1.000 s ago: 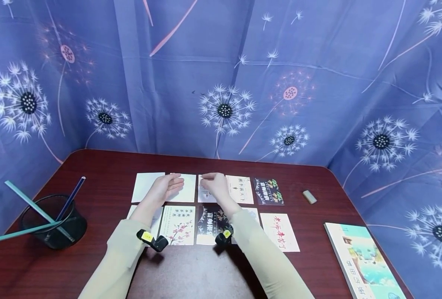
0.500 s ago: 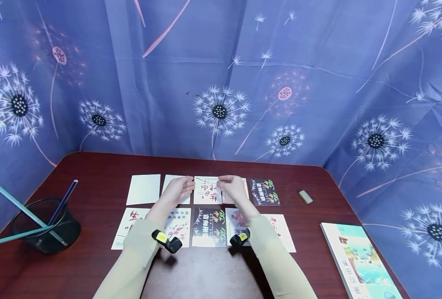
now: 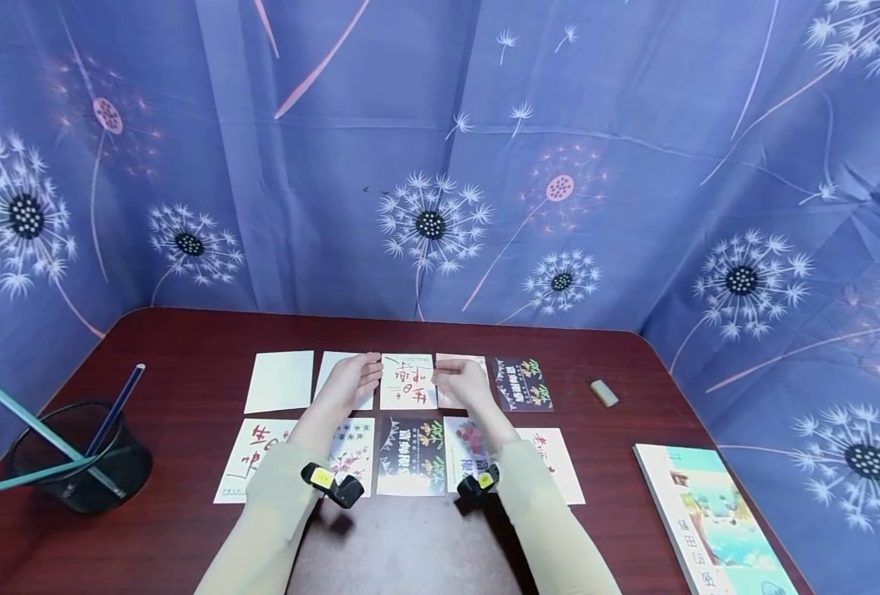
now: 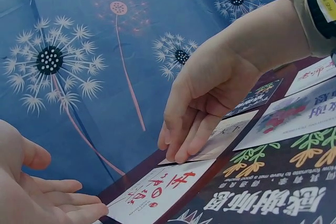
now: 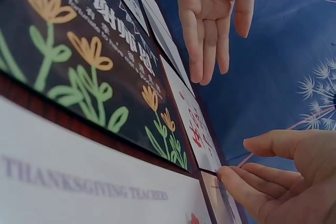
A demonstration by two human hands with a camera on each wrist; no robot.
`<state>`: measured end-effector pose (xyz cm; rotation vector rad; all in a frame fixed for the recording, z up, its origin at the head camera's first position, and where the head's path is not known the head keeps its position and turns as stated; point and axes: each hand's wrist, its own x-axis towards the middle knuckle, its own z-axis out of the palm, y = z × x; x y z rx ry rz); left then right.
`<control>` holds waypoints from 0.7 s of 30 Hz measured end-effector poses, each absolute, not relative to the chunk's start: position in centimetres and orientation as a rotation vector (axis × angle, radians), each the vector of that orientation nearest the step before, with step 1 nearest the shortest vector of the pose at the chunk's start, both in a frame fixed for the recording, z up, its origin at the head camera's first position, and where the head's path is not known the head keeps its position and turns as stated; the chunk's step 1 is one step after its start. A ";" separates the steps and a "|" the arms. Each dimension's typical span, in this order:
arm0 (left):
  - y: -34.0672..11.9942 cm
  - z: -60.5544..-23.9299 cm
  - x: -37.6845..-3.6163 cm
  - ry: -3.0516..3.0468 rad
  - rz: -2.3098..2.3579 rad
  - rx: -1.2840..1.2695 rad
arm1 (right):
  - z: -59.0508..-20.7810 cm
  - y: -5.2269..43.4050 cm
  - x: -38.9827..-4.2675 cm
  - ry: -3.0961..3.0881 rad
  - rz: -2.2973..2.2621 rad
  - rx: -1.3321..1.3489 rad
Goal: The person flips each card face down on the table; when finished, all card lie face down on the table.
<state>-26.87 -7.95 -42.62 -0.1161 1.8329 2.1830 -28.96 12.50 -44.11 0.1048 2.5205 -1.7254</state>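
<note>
In the head view, a white card with red writing (image 3: 408,382) lies in the far row of cards, between my two hands. My left hand (image 3: 345,383) stands at its left edge with fingers extended, over a blank white card (image 3: 328,364). At its right edge my right hand (image 3: 463,383) has gently bent fingers and covers part of a pale card (image 3: 477,361). In the right wrist view, a right fingertip sits right at the corner of the red-lettered card (image 5: 197,135). The left wrist view shows left fingertips (image 4: 97,211) at the opposite edge.
Another blank card (image 3: 279,382) and a dark floral card (image 3: 523,384) end the far row. The near row includes a second dark card (image 3: 411,456). A mesh pen cup (image 3: 83,471) stands left; an eraser (image 3: 603,393) and a book (image 3: 715,512) lie right.
My left hand has moved right, from over the blank cards to the red-lettered card's left edge. My right hand has shifted right off that card, uncovering its writing. The head view has turned slightly.
</note>
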 end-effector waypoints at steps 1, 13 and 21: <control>-8.0 -42.6 -26.9 1.832 2.182 -0.119 | -44.1 12.5 -29.0 2.517 -1.727 0.103; -7.9 -43.1 -27.0 1.828 2.161 -0.147 | -44.4 12.8 -29.2 2.455 -1.770 0.140; -8.3 -43.1 -26.9 1.747 2.244 -0.190 | -44.7 13.1 -29.3 2.408 -1.789 0.117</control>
